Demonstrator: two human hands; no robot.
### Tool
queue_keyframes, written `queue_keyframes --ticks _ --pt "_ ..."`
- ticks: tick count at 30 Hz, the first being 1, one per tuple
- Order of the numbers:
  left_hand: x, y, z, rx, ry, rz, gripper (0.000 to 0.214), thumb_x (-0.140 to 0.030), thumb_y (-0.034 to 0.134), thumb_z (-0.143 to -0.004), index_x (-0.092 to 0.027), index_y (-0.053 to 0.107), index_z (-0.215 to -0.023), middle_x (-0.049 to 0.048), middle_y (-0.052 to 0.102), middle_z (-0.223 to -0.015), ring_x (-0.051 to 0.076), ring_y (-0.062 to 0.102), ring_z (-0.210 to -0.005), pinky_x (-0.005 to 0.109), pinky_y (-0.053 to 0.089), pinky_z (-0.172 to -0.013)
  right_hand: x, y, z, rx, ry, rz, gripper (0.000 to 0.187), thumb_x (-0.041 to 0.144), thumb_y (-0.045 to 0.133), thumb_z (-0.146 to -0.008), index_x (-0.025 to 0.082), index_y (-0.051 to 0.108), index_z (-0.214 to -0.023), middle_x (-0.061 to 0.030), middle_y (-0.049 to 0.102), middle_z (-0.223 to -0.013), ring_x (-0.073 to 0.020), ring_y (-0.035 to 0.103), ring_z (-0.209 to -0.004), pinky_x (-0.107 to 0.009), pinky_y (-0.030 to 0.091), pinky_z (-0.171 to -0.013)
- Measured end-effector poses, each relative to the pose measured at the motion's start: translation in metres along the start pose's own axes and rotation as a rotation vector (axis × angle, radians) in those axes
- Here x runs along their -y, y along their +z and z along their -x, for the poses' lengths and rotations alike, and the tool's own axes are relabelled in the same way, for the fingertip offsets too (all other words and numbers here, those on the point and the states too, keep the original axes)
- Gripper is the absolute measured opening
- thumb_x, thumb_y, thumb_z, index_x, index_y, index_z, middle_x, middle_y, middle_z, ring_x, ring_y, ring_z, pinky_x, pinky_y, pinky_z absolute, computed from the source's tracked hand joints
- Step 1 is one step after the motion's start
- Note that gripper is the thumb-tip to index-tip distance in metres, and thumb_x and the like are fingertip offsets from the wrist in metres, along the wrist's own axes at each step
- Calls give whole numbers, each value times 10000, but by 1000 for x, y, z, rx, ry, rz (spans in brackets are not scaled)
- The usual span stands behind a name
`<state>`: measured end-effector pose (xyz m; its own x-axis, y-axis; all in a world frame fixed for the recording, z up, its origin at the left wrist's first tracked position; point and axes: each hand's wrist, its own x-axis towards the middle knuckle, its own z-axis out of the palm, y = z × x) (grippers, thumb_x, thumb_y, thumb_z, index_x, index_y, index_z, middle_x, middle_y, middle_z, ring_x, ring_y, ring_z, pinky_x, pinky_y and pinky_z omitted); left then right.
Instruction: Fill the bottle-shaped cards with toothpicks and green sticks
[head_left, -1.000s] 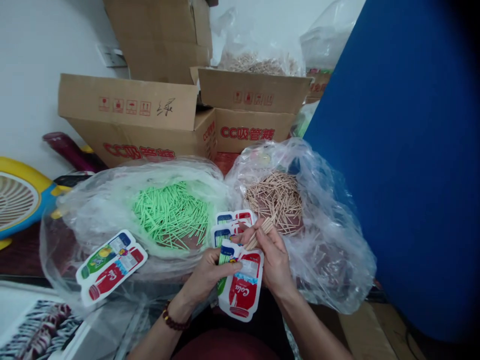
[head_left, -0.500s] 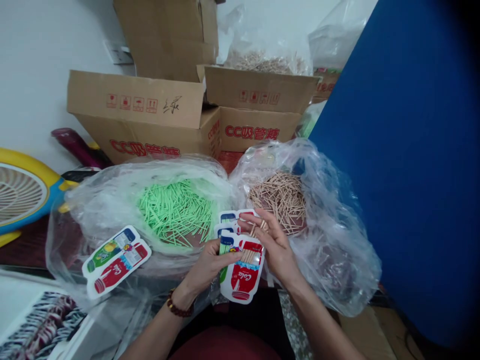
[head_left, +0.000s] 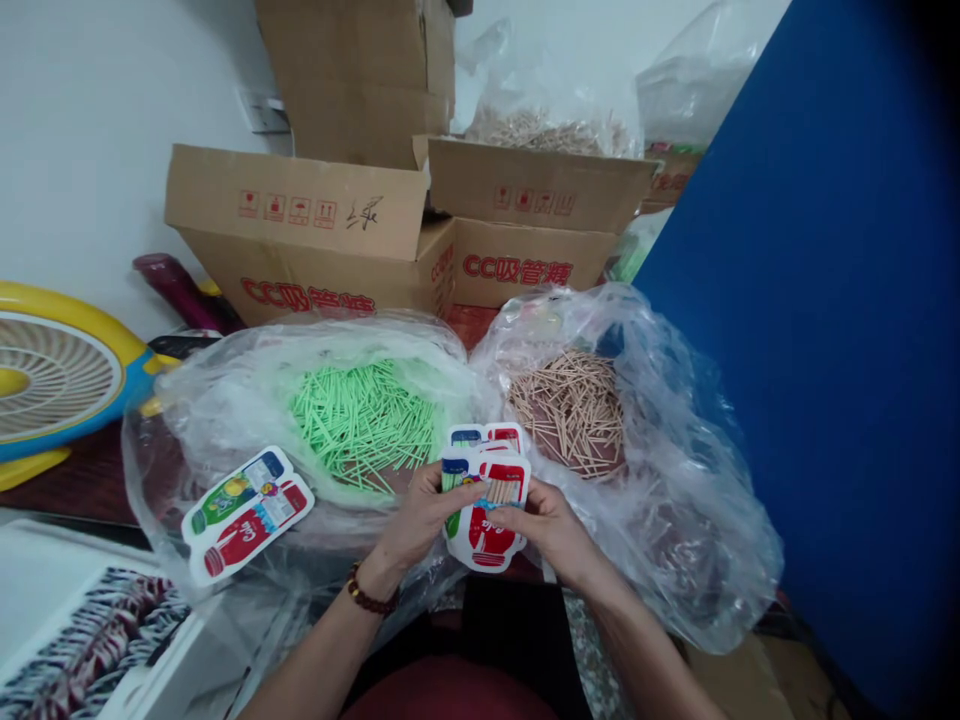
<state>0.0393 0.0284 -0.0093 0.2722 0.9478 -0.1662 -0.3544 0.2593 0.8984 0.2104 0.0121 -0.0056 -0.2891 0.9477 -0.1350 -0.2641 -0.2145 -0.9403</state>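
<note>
Several bottle-shaped candy packs, printed with a red cola bottle and a green one, are held in a stack between both hands. My left hand is closed on the stack's left edge, thumb across the front. Closed on the right edge is my right hand, its thumb on the front pack. Brown sticks show in the front pack's window, green ones beside them. Behind the stack lie a heap of green candy sticks and a heap of brown candy sticks, each in an opened clear plastic bag.
Another candy pack lies on the plastic at left. Cardboard boxes stand behind the bags. A yellow-and-blue fan is far left, above a white bin. A blue panel borders the right side.
My right hand has moved down from above the packs, where it held several brown sticks, and now grips the stack's right edge. The view has shifted slightly.
</note>
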Motion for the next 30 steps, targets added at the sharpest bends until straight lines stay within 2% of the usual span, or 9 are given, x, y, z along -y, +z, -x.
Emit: queue_keyframes --ticks 4,7,11,14,21,24,30 --pt "0 -3 2 -32 4 37 334 -213 813 -650 -164 683 -953 15 747 -864 151 662 -712 274 526 -717 -6 7 -1 -94 19 -98 360 267 796 -643 212 684 -981 -7 743 -886 -182 684 -745 -329 541 -745" --pt "-6 -3 5 -22 -17 -31 383 -188 821 -634 -152 660 -980 26 739 -881 159 658 -743 270 522 -716 -2 8 -2 -102 15 -100 311 279 786 -652 203 695 -940 -10 744 -855 -174 679 -701 -314 545 -704" --pt "-11 2 9 34 -32 -65 346 -224 776 -689 -116 665 -998 67 735 -895 193 660 -778 309 522 -749 2 8 -2 -97 9 -95 289 289 788 -646 206 710 -912 -3 744 -823 -168 673 -674 -300 544 -673" --pt "-11 5 10 20 -22 -72 340 -240 776 -683 -125 676 -986 70 739 -893 209 664 -782 326 524 -748 -1 9 -2 -94 0 -95 282 299 794 -640 207 711 -894 2 742 -817 -164 670 -668 -292 542 -663" --pt "-8 5 6 -94 20 -130 289 -258 791 -649 -126 702 -890 48 742 -770 188 662 -664 294 528 -666 -9 7 -1 -17 33 -123 352 294 787 -660 221 686 -988 -1 737 -919 -174 683 -787 -322 535 -774" --pt "-9 4 6 -96 1 -124 272 -246 787 -645 -118 696 -866 42 735 -726 177 653 -619 278 522 -620 -12 3 -1 -22 16 -95 311 303 778 -669 213 694 -955 -3 737 -894 -184 682 -794 -328 529 -776" --pt "0 -2 9 -79 -21 -126 227 -230 779 -659 -127 696 -844 29 734 -724 175 652 -633 268 512 -630 -23 0 -2 -16 -8 -53 294 324 769 -683 221 695 -948 -1 731 -916 -186 674 -800 -333 524 -776"
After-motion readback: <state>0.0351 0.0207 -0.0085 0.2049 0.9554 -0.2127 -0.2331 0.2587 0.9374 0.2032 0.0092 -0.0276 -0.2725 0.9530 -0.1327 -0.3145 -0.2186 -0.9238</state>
